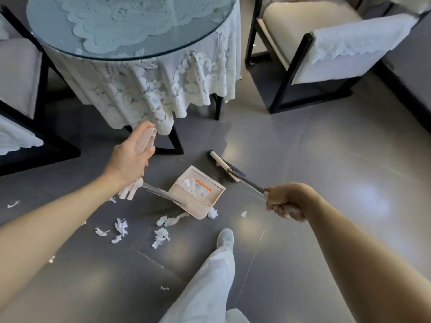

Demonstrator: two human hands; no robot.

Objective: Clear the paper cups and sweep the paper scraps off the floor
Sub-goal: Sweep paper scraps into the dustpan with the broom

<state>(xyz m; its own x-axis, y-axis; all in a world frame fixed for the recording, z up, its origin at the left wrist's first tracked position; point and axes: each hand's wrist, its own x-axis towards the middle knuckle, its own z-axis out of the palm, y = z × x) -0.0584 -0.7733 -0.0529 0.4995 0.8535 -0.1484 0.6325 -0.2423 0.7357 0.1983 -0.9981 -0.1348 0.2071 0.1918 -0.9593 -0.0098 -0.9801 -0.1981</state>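
Note:
My left hand grips the beige handle of a long-handled dustpan, whose pan rests on the grey floor with some white paper inside. My right hand grips the handle of a broom; its beige head with dark bristles lies on the floor just beyond the pan. White paper scraps lie scattered on the floor in front of and to the left of the pan. One small scrap sits to the right of the pan. No paper cup is in view.
A round glass-topped table with a white lace cloth stands just beyond the dustpan, on dark legs. A cream armchair is at the right, another chair at the left. My leg and shoe stand near the scraps.

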